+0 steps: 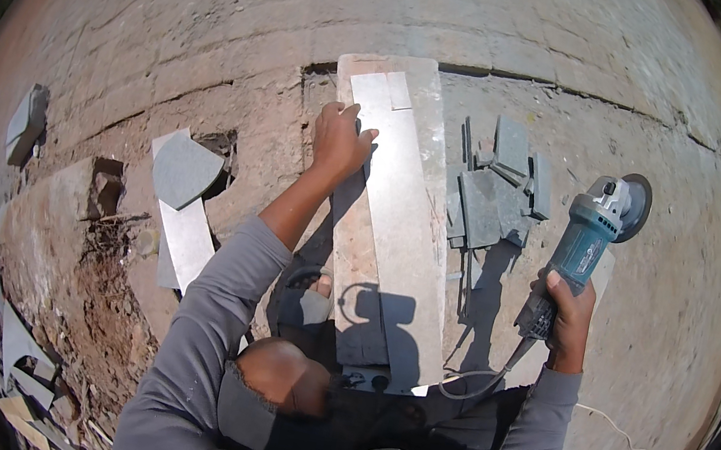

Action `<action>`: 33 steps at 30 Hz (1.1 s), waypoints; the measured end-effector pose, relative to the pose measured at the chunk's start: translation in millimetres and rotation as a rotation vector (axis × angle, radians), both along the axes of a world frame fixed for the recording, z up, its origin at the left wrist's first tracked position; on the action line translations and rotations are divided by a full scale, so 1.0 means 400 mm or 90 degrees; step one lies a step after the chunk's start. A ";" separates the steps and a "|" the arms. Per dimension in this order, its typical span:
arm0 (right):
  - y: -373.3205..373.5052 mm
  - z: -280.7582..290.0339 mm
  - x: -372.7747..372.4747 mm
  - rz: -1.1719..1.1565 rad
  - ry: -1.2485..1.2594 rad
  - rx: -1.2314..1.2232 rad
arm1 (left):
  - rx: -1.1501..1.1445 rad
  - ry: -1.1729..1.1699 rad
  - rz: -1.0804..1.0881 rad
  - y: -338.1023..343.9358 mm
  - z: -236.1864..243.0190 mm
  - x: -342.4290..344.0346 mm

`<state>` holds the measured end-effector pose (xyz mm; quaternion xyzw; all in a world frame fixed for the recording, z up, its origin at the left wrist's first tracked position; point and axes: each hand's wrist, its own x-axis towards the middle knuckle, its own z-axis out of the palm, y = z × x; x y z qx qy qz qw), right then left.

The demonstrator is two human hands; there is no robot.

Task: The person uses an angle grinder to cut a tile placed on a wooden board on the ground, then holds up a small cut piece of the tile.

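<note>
My left hand [341, 141] grips the left edge of a long pale tile strip [394, 193], fingers curled near its upper part. The strip lies lengthwise on a worn board-like slab [438, 104] in front of me, with a small rectangular piece [399, 88] at its far end. My right hand [565, 312] is closed around the handle of a teal angle grinder [592, 235], held raised to the right, its disc at the top and cable hanging down. My shadow falls across the lower part of the strip and slab.
Several grey stone pieces [489, 199] lie right of the slab. A cut grey piece [187, 167] rests on a pale strip at left, beside broken ground [107, 259]. A grey block [27, 122] and scattered offcuts [20, 349] lie farther left. A cable [614, 420] runs at lower right.
</note>
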<state>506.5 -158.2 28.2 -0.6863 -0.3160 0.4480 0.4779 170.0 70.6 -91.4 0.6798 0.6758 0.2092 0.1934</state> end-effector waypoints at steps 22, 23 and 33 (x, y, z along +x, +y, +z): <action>0.467 -0.134 -0.432 0.306 0.005 0.023 | -0.169 -0.011 -0.171 -0.213 -0.016 0.005; 0.484 -0.151 -0.449 0.314 -0.008 0.017 | -0.170 -0.005 -0.175 -0.210 -0.021 0.005; 0.563 -0.256 -0.515 0.324 -0.139 -0.042 | -0.111 -0.069 -0.189 -0.216 -0.027 -0.008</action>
